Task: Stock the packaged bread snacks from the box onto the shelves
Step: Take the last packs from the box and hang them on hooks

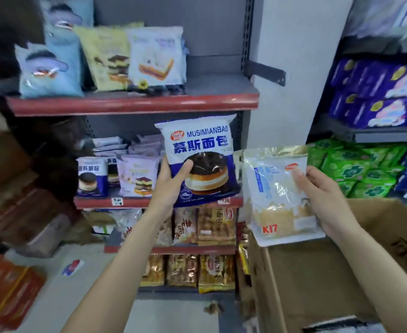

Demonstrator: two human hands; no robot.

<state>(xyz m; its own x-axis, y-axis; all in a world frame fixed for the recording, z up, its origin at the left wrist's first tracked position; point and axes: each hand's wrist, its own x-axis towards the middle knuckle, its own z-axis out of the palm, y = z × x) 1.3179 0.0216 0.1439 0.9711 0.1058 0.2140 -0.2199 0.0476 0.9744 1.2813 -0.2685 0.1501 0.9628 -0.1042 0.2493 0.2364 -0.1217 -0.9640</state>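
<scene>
My left hand (pixel 171 181) grips a blue-and-white mousse bread pack (pixel 200 150) with a chocolate cake picture, held upright in front of the second shelf (pixel 97 202). My right hand (pixel 325 195) holds a clear bread pack (pixel 277 195) with a gold top and red "K17" print, raised above the open cardboard box (pixel 317 272) at the lower right. Matching mousse bread packs (pixel 92 176) stand at the left of the second shelf. The top shelf (pixel 130 104) carries several pale snack bags.
Lower shelves hold gold and orange bread packs (pixel 215 227). A white pillar (pixel 293 68) stands right of the rack. Purple and green packs (pixel 365 164) fill the shelving at the far right. Brown boxes (pixel 17 188) and orange packages (pixel 8 292) sit at the left on the floor.
</scene>
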